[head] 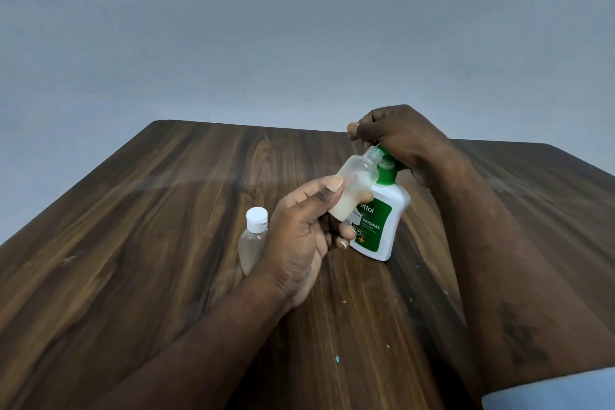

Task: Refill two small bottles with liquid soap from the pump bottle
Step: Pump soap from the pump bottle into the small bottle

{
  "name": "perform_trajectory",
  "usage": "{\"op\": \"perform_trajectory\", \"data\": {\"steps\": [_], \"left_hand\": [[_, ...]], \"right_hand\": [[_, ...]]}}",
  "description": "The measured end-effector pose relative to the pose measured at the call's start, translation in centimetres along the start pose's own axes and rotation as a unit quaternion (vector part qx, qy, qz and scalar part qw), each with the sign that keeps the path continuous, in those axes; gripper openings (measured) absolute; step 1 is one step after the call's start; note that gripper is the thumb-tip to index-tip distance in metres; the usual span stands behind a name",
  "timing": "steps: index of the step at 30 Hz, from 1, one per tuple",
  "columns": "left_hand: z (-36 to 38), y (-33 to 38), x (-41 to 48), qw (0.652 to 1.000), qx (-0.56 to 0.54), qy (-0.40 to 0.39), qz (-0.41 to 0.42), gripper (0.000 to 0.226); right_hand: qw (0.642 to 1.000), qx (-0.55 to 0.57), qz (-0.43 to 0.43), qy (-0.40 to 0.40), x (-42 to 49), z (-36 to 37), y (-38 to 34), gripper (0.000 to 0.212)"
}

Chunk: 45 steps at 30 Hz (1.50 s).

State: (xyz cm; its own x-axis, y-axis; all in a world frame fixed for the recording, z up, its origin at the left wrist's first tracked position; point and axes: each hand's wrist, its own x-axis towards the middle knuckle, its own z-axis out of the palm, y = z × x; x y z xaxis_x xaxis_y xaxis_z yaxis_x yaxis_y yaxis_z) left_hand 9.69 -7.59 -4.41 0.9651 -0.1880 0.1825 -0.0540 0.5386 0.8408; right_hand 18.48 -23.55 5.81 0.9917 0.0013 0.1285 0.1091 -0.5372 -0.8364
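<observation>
Left hand: your left hand [306, 236] is raised over the table, thumb on the near side and fingers wrapped round the far side of the open small bottle [356, 186], a firm grasp low on its body.
Open small bottle: it has no cap, it is tilted, and its threaded mouth points up and to the right, tucked right under the green pump head [387, 170]. Pale, cloudy liquid sits in its lower part.
Right hand: your right hand [399, 140] is on top of the pump bottle [382, 226], fingers curled down over the pump head and clasping it. The spout's tip is hidden under your fingers.
Pump bottle: white with a green label, it stands on the table, right of centre and just behind your left fingertips. It leans a little in this wide view.
Capped small bottle: the capped small bottle [254, 236] stands on the table just left of your left hand, partly hidden behind it, with its white cap [257, 219] on. You can't read how full it is.
Table: the dark wood-grain table [133, 243] carries a few pale specks near your forearms.
Backdrop: a plain grey-blue wall [299, 27] rises behind the table.
Sleeve: a pale blue sleeve [559, 389] shows at the lower right corner.
</observation>
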Motion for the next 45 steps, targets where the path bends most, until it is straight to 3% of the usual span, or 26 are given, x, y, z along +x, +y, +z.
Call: {"op": "perform_trajectory", "data": {"steps": [29, 45], "left_hand": [[0.06, -0.06, 0.00, 1.000, 0.004, 0.003, -0.001, 0.053], [0.05, -0.02, -0.03, 1.000, 0.004, 0.002, -0.001, 0.051]], "right_hand": [[1.000, -0.022, 0.007, -0.007, -0.15, 0.29, 0.20, 0.025], [1.000, -0.016, 0.003, 0.002, 0.35, 0.13, 0.28, 0.018]]}}
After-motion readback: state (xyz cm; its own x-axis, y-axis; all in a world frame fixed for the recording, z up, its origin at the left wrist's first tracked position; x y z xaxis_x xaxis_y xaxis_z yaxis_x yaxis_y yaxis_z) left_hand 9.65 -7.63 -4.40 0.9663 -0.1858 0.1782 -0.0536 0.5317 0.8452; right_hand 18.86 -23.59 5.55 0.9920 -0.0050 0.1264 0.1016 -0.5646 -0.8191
